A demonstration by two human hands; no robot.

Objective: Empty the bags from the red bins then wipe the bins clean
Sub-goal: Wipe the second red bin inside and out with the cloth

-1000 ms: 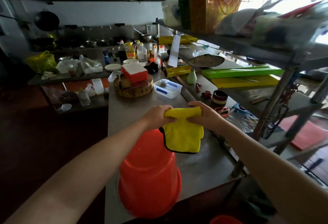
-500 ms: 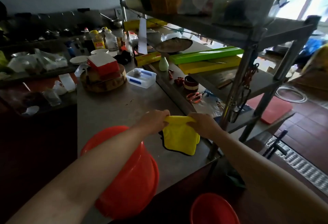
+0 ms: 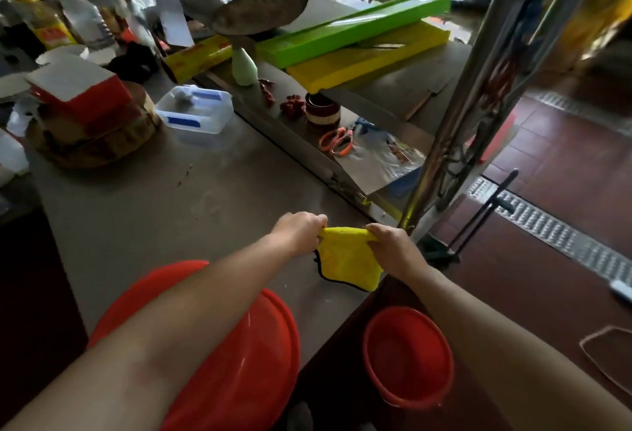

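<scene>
Now, hands: our left hand (image 3: 301, 230) and right hand (image 3: 390, 242) each pinch the top edge of the yellow cloth (image 3: 349, 261), fingers curled tight on it, one hand at each end.
Cloth: it hangs limp between them over the near right corner of the counter (image 3: 171, 208); we cannot tell whether its lower edge touches the steel.
Cloth handling: soft, light and floppy; we judge it wipes best folded into a pad in one palm.
Counter bin: the large red bin (image 3: 260, 345) sits near left on the counter, under our left forearm, seemingly mouth-down or on its side; no bag shows.
Floor bin: the smaller red bin (image 3: 407, 355) stands upright on the floor (image 3: 564, 164), near right, its inside apparently bare.
Bin handling: stiff, light, smooth plastic, likely to skate on steel; we would steady it at the rim.
In the way: the steel rack post (image 3: 455, 129) rises just right of our hands; the lower shelf (image 3: 386, 99) carries orange-handled scissors (image 3: 337, 143).
Farther off: a clear plastic tub (image 3: 195, 114) and a wooden chopping block (image 3: 95, 143) bearing a red-and-white box (image 3: 78, 88), far left, well apart.
</scene>
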